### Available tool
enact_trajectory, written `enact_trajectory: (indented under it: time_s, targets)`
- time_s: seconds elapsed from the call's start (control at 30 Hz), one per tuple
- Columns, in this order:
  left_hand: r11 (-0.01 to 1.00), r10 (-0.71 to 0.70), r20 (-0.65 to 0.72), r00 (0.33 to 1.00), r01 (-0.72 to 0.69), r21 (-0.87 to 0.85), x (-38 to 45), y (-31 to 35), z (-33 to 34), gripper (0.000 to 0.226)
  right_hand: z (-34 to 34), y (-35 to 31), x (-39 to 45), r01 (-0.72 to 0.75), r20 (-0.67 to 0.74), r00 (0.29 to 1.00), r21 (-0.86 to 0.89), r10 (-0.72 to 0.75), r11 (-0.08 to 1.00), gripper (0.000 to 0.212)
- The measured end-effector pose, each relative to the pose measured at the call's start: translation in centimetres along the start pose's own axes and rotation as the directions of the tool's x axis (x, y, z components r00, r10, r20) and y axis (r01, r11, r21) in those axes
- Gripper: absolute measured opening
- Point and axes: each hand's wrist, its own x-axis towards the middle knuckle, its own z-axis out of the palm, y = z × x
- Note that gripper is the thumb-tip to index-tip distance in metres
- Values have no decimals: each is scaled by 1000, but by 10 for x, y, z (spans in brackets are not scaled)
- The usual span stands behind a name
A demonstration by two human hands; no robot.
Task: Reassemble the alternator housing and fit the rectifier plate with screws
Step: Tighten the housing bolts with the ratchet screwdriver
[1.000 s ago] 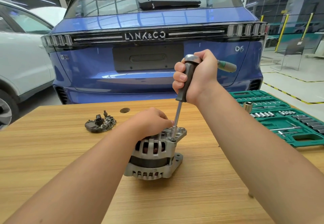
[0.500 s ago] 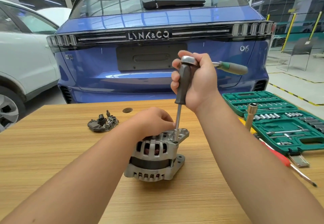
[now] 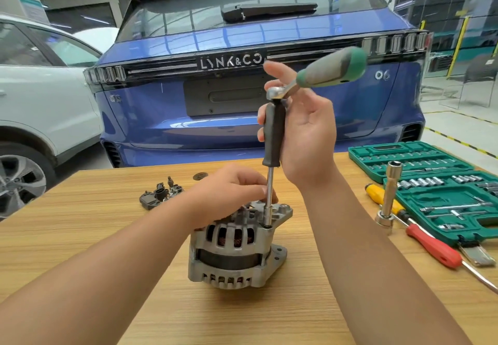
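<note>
The alternator [image 3: 237, 247] is standing upright on the wooden tabletop [image 3: 80, 226], near its middle. The left hand [image 3: 229, 191] is resting on top of it, fingers [image 3: 262, 189] curled and steadying the thin metal shaft of a black-handled driver [image 3: 273, 134] that is standing with its tip in the housing's edge. The right hand [image 3: 304, 134] is wrapping its fingers around the black handle, with the index finger lifted straight. A green-handled ratchet [image 3: 328, 71] is sitting on the driver's top end. The rectifier plate [image 3: 161, 195] is lying apart, behind and to the left. A green socket case [image 3: 436, 191] is lying open at the right.
</note>
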Motion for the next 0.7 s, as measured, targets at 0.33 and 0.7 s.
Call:
enact_trajectory:
  time_s: [0.33,0.7]
  targets:
    - [997,37,87,996,-43,64,4,14,5,28,5,-8,2,-125,-308,949,-162,70,979,18]
    - [996,79,132,988,-83,30,2,9,7,16,5,-19,8,-411,-284,859,116,426,904,15]
